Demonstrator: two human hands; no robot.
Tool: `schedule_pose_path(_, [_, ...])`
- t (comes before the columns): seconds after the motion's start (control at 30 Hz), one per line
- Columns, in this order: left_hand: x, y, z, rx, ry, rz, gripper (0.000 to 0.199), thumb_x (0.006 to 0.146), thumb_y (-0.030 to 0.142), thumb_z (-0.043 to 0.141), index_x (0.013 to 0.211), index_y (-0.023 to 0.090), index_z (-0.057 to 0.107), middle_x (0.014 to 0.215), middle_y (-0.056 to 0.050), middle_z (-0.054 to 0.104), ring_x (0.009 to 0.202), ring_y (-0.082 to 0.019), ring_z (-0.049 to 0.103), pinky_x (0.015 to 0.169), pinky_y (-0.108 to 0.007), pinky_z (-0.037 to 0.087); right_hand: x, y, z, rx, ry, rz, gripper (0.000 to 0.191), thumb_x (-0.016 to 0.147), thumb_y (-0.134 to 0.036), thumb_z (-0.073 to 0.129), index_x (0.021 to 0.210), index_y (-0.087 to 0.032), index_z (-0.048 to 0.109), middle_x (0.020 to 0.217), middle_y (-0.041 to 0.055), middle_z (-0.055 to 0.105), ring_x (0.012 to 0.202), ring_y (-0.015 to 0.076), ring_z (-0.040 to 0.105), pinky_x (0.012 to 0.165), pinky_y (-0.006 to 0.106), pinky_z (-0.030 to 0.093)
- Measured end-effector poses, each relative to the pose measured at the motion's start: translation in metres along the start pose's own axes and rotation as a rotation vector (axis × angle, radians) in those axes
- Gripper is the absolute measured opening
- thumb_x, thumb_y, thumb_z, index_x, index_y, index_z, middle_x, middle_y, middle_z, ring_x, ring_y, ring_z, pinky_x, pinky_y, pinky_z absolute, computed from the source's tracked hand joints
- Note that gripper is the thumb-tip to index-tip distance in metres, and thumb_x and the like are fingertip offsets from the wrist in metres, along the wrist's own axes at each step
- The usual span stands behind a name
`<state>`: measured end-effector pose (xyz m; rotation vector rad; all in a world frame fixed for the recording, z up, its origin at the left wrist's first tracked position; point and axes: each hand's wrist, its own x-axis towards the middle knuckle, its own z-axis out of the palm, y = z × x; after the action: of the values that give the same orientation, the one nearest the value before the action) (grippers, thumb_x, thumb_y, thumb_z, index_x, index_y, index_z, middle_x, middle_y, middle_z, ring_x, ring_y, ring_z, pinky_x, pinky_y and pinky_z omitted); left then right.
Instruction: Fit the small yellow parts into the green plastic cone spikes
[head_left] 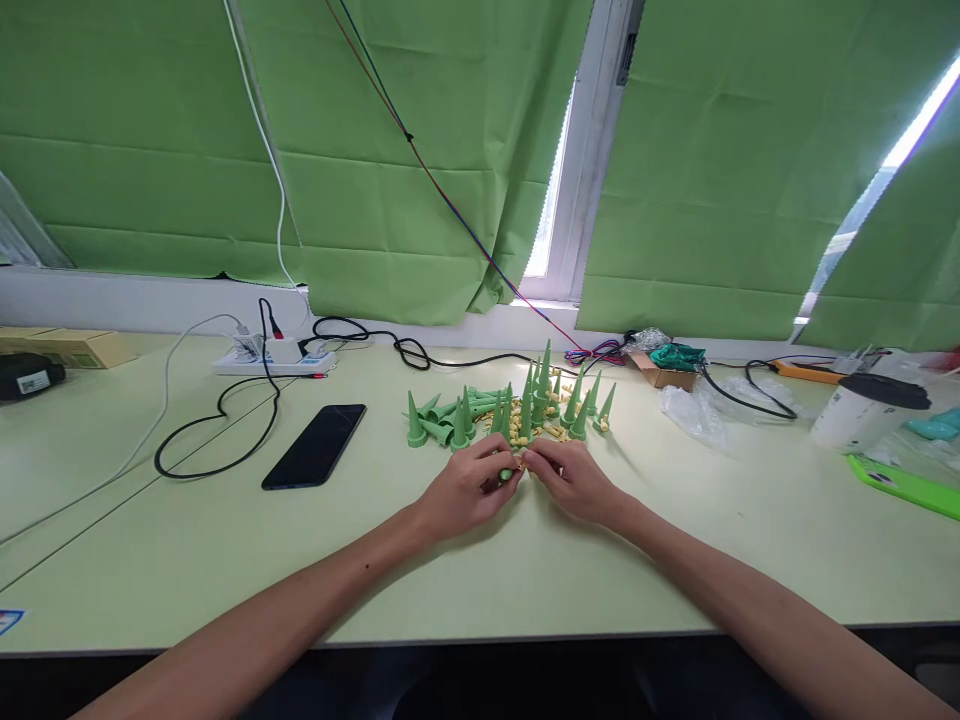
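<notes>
Several pointed green plastic cones (416,425) stand upright on the table in front of me, with more lying on their sides. Small yellow pieces (556,432) are scattered in a heap among them. My left hand (472,485) is closed around a green plastic cone (505,475), of which only one end shows between the fingers. Close against it, my right hand (574,478) has its thumb and fingertips pinched together at the left fingertips. What the right fingers hold, if anything, is too small and covered to make out.
A black phone (315,447) lies to the left, near a white power strip (274,362) and loose cables. To the right are clear plastic bags (694,412), a small cardboard box (664,372), a lidded paper cup (866,412) and a bright green phone case (904,486).
</notes>
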<state>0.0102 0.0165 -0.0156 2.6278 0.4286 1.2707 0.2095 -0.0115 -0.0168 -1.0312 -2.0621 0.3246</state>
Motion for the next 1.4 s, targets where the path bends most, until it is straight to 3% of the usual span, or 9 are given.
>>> schedule_pose_path(0.3, [-0.0001, -0.0004, 0.0018, -0.053, 0.046, -0.040, 0.007, 0.092, 0.016, 0.056, 0.092, 0.017, 0.063, 0.084, -0.003, 0.055, 0.060, -0.007, 0.050, 0.046, -0.016, 0.043, -0.0010, -0.0036, -0.0025, 0.035, -0.001, 0.004, 0.031, 0.102, -0.035, 0.041, 0.075, -0.021, 0.045, 0.061, -0.0048, 0.040, 0.055, 0.0111, 0.033, 0.054, 0.026, 0.028])
schedule_pose_path(1.4, [-0.0020, 0.0009, 0.0016, -0.025, -0.029, 0.034, 0.011, 0.093, 0.014, 0.054, 0.097, 0.016, 0.064, 0.089, -0.005, 0.058, 0.060, -0.008, 0.050, 0.049, -0.019, 0.042, -0.0022, -0.0010, -0.0001, -0.032, -0.033, 0.012, 0.040, 0.102, -0.033, 0.037, 0.065, -0.021, 0.033, 0.055, -0.0049, 0.035, 0.050, 0.0105, 0.031, 0.053, 0.027, 0.024])
